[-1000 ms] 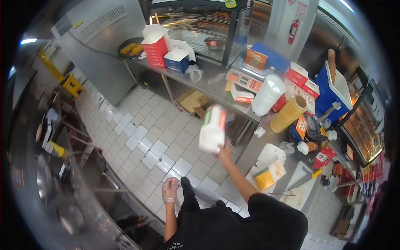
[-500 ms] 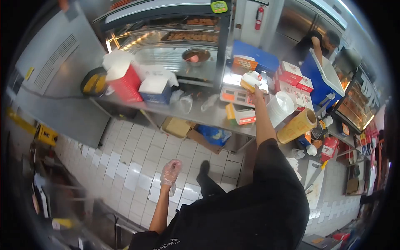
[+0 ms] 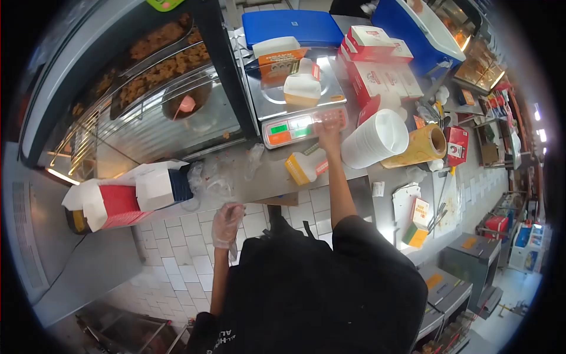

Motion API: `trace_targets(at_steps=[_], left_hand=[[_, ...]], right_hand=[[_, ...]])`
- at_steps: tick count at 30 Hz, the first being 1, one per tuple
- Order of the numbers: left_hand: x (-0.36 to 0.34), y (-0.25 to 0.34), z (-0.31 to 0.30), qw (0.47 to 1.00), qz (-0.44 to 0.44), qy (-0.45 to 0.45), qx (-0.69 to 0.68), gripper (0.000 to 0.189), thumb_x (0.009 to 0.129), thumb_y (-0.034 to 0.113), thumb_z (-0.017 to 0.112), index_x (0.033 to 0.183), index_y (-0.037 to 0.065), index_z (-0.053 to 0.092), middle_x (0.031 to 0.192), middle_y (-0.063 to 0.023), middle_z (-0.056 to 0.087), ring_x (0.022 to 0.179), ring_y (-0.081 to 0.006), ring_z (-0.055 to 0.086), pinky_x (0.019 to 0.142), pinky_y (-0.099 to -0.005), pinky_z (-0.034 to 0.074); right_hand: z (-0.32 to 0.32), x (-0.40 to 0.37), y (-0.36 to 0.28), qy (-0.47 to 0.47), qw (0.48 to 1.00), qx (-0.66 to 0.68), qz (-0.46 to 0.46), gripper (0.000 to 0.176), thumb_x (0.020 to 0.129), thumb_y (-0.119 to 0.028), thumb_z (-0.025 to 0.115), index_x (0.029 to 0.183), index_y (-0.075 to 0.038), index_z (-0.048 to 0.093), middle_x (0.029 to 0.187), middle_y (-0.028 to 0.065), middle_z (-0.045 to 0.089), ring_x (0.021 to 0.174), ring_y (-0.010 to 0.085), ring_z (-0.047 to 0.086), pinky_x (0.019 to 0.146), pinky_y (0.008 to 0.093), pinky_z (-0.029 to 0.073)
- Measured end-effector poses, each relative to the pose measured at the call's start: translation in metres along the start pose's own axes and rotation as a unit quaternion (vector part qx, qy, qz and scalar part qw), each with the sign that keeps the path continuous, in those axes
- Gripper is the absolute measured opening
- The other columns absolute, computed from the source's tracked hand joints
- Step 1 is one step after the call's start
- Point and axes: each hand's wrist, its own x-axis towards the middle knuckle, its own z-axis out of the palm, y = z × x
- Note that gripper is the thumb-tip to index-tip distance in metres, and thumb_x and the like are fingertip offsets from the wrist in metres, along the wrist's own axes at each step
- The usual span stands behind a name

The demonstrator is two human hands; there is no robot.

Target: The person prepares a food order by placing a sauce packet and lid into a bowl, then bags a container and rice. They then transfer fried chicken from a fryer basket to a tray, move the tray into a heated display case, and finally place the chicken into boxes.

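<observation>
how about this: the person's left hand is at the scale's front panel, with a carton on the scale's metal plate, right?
Not quite: the head view shows the right hand at the scale's front panel; the gloved left hand is away from it. A carton does sit on the metal plate.

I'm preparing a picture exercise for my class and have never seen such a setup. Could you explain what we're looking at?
No machine here: a person works with their own hands, seen by one camera worn on the head. The right hand is at the front of a scale, which bears a small box. The left hand, in a clear glove, is near the counter's edge. Neither appears to hold anything. White tubs and a yellowish roll are also there.
</observation>
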Motion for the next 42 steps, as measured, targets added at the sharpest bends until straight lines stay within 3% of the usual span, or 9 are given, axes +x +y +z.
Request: trace_targets(at_steps=[6,11,14,31,35,37,39,40,42], left_hand=[[0.071,0.064,-0.01,0.992,0.046,-0.058,0.105,0.013,0.095,0.016,0.062,0.102,0.006,0.066,0.088,-0.0087,0.071,0.085,-0.0177,0.068,0.075,-0.0303,0.052],[0.1,0.058,-0.008,0.992,0.089,-0.084,0.029,0.014,0.094,0.017,0.063,0.102,0.005,0.065,0.091,-0.0082,0.07,0.085,-0.0164,0.067,0.077,-0.0292,0.052],[0.11,0.07,-0.004,0.989,0.081,-0.123,0.031,0.016,0.094,0.018,0.064,0.103,0.005,0.065,0.094,-0.0065,0.069,0.087,-0.0145,0.065,0.079,-0.028,0.051],[0.104,0.068,0.033,0.97,0.071,-0.222,-0.07,0.016,0.095,0.018,0.064,0.103,0.004,0.064,0.092,0.0011,0.062,0.086,-0.0077,0.055,0.079,-0.0246,0.047],[0.102,0.055,0.036,0.974,0.098,-0.191,-0.068,0.017,0.096,0.017,0.062,0.107,0.004,0.065,0.095,-0.0009,0.064,0.09,-0.0105,0.059,0.082,-0.0266,0.048],[0.112,0.05,0.037,0.979,0.137,-0.142,-0.051,0.019,0.096,0.017,0.062,0.109,0.004,0.065,0.098,-0.0031,0.067,0.092,-0.0134,0.061,0.084,-0.0286,0.05],[0.123,0.045,0.042,0.98,0.191,-0.033,0.039,0.023,0.096,0.018,0.061,0.115,0.006,0.062,0.096,-0.0023,0.065,0.093,-0.0148,0.062,0.084,-0.031,0.05],[0.131,0.036,0.048,0.976,0.204,0.014,0.071,0.024,0.096,0.018,0.06,0.117,0.007,0.061,0.095,-0.0021,0.065,0.093,-0.0153,0.062,0.084,-0.0318,0.05],[0.167,0.015,0.049,0.931,0.191,0.001,-0.312,0.035,0.097,0.018,0.057,0.13,0.007,0.052,0.11,-0.0091,0.063,0.103,-0.0201,0.061,0.09,-0.0343,0.049]], right_hand=[[0.006,0.008,0.025,0.036,0.978,-0.128,-0.158,0.089,0.09,-0.028,0.064,0.148,0.012,0.009,0.126,0.0316,0.058,0.114,0.0461,0.058,0.096,0.0457,0.046],[-0.022,-0.008,-0.036,0.018,0.994,-0.108,-0.027,0.058,0.093,-0.02,0.057,0.138,0.006,0.031,0.114,0.032,0.062,0.107,0.0495,0.058,0.091,0.0502,0.047],[-0.025,-0.006,-0.034,0.03,0.992,-0.09,-0.077,0.048,0.094,-0.016,0.055,0.133,0.004,0.036,0.114,0.0297,0.063,0.107,0.0484,0.059,0.09,0.0507,0.047],[-0.019,-0.008,-0.013,0.016,0.991,-0.088,-0.099,0.048,0.092,-0.011,0.056,0.133,0.007,0.039,0.115,0.031,0.062,0.108,0.0457,0.06,0.089,0.0481,0.048],[-0.014,-0.046,-0.076,0.064,0.966,0.006,-0.249,0.043,0.094,-0.015,0.059,0.131,0.003,0.048,0.109,0.0229,0.067,0.101,0.0382,0.065,0.086,0.0434,0.051],[-0.006,-0.114,-0.155,0.003,0.981,0.044,-0.19,0.034,0.093,-0.015,0.061,0.123,0.0,0.055,0.116,0.0177,0.066,0.101,0.031,0.066,0.086,0.0373,0.05],[0.022,-0.151,-0.195,-0.082,0.897,0.033,-0.432,0.037,0.094,-0.016,0.062,0.127,-0.002,0.057,0.13,0.0184,0.059,0.114,0.0323,0.062,0.093,0.04,0.048],[0.043,-0.168,-0.218,-0.118,0.875,0.036,-0.469,0.045,0.095,-0.02,0.061,0.133,0.0,0.051,0.137,0.0225,0.052,0.124,0.0362,0.052,0.1,0.0424,0.043],[0.088,-0.192,-0.245,-0.169,0.835,0.05,-0.521,0.053,0.096,-0.024,0.061,0.139,0.003,0.046,0.144,0.0267,0.044,0.134,0.0402,0.043,0.107,0.0448,0.038]])
